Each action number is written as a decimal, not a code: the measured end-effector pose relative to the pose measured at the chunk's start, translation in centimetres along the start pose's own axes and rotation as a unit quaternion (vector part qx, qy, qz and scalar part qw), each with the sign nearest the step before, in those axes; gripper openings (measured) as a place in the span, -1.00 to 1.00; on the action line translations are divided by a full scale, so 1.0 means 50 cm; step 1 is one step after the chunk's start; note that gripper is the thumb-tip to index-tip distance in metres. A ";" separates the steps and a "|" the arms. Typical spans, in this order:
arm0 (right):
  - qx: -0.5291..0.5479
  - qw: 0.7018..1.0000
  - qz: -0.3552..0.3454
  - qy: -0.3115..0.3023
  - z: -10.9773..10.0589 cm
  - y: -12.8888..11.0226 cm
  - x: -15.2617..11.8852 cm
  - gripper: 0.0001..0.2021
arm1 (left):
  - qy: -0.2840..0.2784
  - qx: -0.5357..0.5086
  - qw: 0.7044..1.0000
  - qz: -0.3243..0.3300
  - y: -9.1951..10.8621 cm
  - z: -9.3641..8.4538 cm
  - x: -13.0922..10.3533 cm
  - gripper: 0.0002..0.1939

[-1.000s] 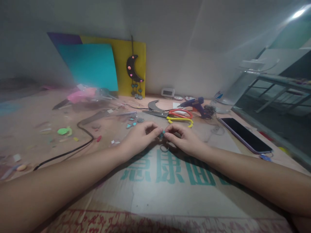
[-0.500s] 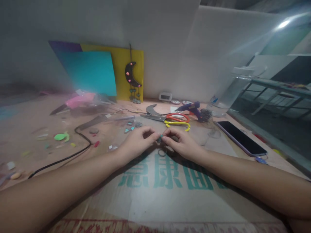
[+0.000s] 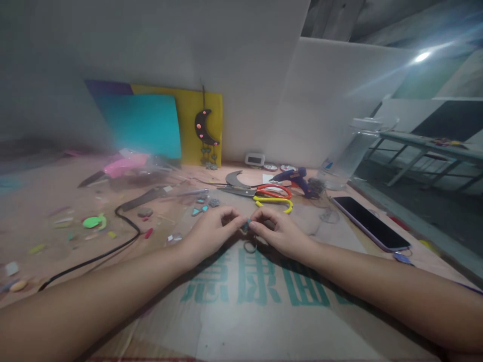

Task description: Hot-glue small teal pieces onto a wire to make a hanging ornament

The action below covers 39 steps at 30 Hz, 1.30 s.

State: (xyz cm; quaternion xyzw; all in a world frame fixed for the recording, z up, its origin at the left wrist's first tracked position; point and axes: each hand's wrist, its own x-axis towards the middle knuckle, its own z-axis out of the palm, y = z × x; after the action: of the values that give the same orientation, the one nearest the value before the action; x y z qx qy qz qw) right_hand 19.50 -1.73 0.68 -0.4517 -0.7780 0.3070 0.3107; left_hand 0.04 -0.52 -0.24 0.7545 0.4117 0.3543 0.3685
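Both hands meet over the printed sheet on the surface (image 3: 264, 322): the left hand (image 3: 210, 232) and the right hand (image 3: 279, 232) each pinch, fingertips narrowed, one small teal piece (image 3: 245, 225) held between them just above a small dark ring (image 3: 249, 246) that lies on the sheet. Behind the hands lie the scissors (image 3: 269, 194), a glue gun (image 3: 296, 177) and, to the right, a phone (image 3: 369, 222).

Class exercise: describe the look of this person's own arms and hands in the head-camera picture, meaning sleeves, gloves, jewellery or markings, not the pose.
Both forearms are bare from the bottom corners of the picture up to the wrists; no sleeve shows. The left hand and the right hand wear no gloves. No watch, bracelet or ring can be made out, and no markings show, though the picture is dim and soft. Fingernails are too small to judge.
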 end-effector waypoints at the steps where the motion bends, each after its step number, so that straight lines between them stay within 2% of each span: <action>1: 0.002 1.000 0.000 0.000 0.000 0.001 0.000 -0.86 | -0.001 -0.001 1.000 0.000 -0.001 0.000 0.000 -0.69; 7: 0.009 1.000 -0.008 0.015 -0.001 0.004 0.004 -0.85 | 0.016 -0.001 1.000 0.009 -0.008 0.000 0.003 -0.59; 14: -0.003 1.000 -0.002 0.015 -0.001 0.002 0.002 -0.84 | 0.008 0.012 1.000 0.005 0.003 0.000 0.001 -0.70; 20: -0.015 1.000 -0.011 0.021 -0.003 0.000 0.003 -0.85 | 0.019 0.019 1.000 0.012 0.000 -0.001 0.002 -0.62; 26: -0.018 1.000 -0.011 0.014 -0.002 0.000 0.003 -0.84 | 0.005 0.015 1.000 0.010 0.004 -0.001 0.002 -0.71; 35: -0.019 0.999 -0.016 0.024 -0.003 -0.004 0.003 -0.84 | 0.016 0.015 1.000 0.012 0.003 -0.002 0.005 -0.67; 39: -0.022 0.999 -0.021 0.038 -0.004 -0.003 0.003 -0.85 | 0.011 0.001 1.000 0.000 0.008 0.000 0.002 -0.73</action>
State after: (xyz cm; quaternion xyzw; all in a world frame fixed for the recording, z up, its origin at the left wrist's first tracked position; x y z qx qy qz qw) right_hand 19.52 -1.64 0.97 -0.4537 -0.7814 0.2655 0.3363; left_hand 0.20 -0.59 0.10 0.7511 0.4160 0.3620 0.3631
